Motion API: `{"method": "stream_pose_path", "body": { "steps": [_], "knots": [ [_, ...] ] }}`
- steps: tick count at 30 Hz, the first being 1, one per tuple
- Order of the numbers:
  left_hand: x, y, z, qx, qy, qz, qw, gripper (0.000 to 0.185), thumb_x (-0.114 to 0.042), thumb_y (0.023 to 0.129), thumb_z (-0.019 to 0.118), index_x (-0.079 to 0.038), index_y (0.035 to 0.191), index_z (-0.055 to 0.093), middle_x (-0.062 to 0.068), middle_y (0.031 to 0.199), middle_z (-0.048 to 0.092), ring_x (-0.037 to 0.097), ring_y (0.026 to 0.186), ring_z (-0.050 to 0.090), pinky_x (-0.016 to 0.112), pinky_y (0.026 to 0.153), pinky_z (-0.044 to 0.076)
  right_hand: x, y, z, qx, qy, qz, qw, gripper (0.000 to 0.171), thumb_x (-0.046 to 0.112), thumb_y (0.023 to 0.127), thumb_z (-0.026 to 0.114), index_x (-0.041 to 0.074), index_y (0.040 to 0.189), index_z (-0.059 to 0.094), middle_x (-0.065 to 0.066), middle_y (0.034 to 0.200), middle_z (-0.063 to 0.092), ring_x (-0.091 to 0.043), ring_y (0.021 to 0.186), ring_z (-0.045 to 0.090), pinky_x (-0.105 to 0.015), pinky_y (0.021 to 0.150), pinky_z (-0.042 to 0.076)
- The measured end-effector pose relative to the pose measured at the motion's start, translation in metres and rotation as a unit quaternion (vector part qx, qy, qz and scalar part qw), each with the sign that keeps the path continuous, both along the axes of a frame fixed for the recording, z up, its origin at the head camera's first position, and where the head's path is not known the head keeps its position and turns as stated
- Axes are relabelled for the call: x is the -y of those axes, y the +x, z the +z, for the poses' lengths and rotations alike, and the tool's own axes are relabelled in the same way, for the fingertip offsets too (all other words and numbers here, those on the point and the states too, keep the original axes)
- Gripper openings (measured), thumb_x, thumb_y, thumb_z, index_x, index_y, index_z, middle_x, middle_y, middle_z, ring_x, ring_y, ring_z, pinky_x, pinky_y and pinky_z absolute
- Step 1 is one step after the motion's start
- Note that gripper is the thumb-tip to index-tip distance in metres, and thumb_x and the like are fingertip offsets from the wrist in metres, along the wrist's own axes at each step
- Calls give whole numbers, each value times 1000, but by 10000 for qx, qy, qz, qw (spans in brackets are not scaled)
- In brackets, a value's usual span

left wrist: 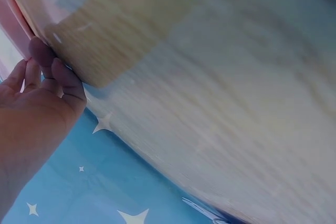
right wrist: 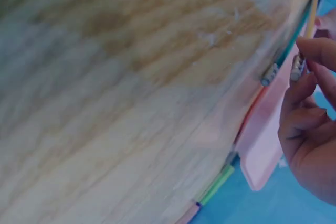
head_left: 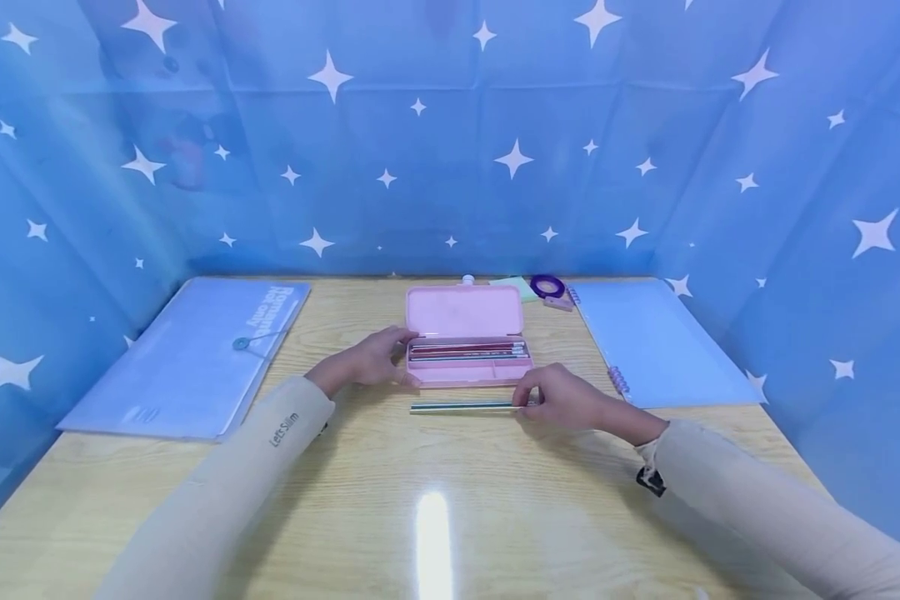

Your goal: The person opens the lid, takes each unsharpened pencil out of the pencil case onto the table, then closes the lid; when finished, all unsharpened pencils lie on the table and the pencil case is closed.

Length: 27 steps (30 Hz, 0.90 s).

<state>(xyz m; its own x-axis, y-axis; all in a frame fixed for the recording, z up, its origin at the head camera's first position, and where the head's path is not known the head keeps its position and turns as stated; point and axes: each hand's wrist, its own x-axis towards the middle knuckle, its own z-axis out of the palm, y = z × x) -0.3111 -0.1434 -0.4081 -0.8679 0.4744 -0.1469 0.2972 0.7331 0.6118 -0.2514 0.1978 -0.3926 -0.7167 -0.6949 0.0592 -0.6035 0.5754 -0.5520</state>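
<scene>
A pink pencil case (head_left: 465, 310) lies with its lid raised, several red and dark pencils (head_left: 465, 351) in its long compartment. At its left end, my left hand (head_left: 375, 357) holds the side, thumb towards the front and fingers towards the hinge. My right hand (head_left: 562, 398) is just in front of the case's right corner. Between thumb and fingers it pinches a yellow pencil (right wrist: 310, 22) near the silver eraser end, as the right wrist view shows. A green pencil (right wrist: 293, 43) runs close beside the yellow one, its eraser end outside the fingers.
A translucent document folder (head_left: 187, 358) lies on the left of the wooden table (head_left: 345, 517), a ring-bound notebook (head_left: 660, 342) on the right. Behind the case are pale green sticky notes (head_left: 521, 287), a purple tape roll (head_left: 547, 287) and a small pink block (head_left: 558, 304). A starry blue curtain surrounds the table.
</scene>
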Motion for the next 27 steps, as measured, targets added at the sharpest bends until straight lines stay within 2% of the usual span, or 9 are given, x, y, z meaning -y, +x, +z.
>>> {"method": "stream_pose_path", "body": {
  "steps": [5,11,15,19,22,27],
  "knots": [
    [0,0,-1,19,3,-35,10000,101,-46,76,84,-8,154,32,11,158,32,30,147,26,45,121,23,2,0,-5,-252,126,-23,9996,10,2,85,74,12,87,74,5,86,70,-8,73,59,-23,67,53],
    [0,0,-1,-27,-19,-50,10000,102,-47,76,84,-8,154,31,12,159,31,31,147,26,45,120,23,2,-1,-5,-533,262,-101,9982,10,4,85,74,14,85,74,7,83,69,-9,72,57,-24,65,52],
    [1,1,0,6,11,-33,10000,102,-46,76,83,-8,154,32,12,159,30,32,147,26,46,120,23,1,-2,-4,-533,331,-138,9979,10,4,86,74,14,86,74,7,85,69,-7,71,56,-24,65,51],
    [1,1,1,-3,35,-55,10000,102,-47,75,83,-8,154,32,12,159,30,32,148,25,46,120,23,2,-7,3,-344,312,-174,9988,6,7,86,74,13,87,74,6,84,69,-6,66,57,-24,63,52],
    [0,0,1,-32,80,-91,9999,102,-47,75,84,-7,154,32,13,158,30,32,147,26,45,120,23,5,-18,12,-309,290,-271,9987,4,9,87,73,10,91,73,4,84,68,-7,63,56,-26,61,52],
    [0,1,0,-5,155,-56,9999,99,-42,77,84,-6,153,33,15,157,32,33,147,27,46,120,23,15,-51,16,-517,287,-589,9965,13,9,89,72,4,101,75,-6,96,72,-11,62,53,-28,58,48]
  ]
}}
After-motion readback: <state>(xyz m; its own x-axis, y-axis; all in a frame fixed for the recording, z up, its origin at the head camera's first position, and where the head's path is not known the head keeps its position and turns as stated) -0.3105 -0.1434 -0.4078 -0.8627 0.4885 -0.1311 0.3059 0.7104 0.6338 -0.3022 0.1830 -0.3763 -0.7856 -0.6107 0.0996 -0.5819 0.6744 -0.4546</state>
